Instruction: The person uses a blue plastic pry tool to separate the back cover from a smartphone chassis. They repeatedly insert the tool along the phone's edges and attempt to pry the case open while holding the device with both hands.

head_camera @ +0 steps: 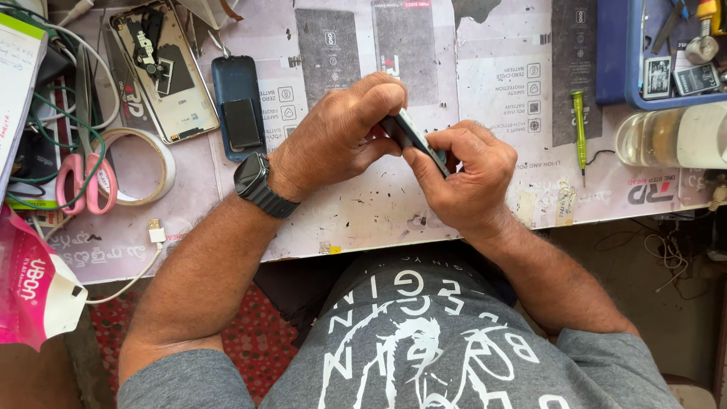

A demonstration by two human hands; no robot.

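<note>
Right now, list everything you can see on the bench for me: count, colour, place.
small phone part: 1, dark, pinched between both hands
opened phone: 1, pale back with dark parts, top left
phone shell: 1, dark blue, right of the opened phone
tape roll: 1, whitish, left side
scissors: 1, pink handles, far left
screwdriver: 1, green, right of centre
blue tray: 1, top right
bottle: 1, clear, lying at right edge
white cable: 1, front left edge
pink packet: 1, bottom left
wristwatch: 1, black, left wrist
left hand: on the part
right hand: on the part
</note>
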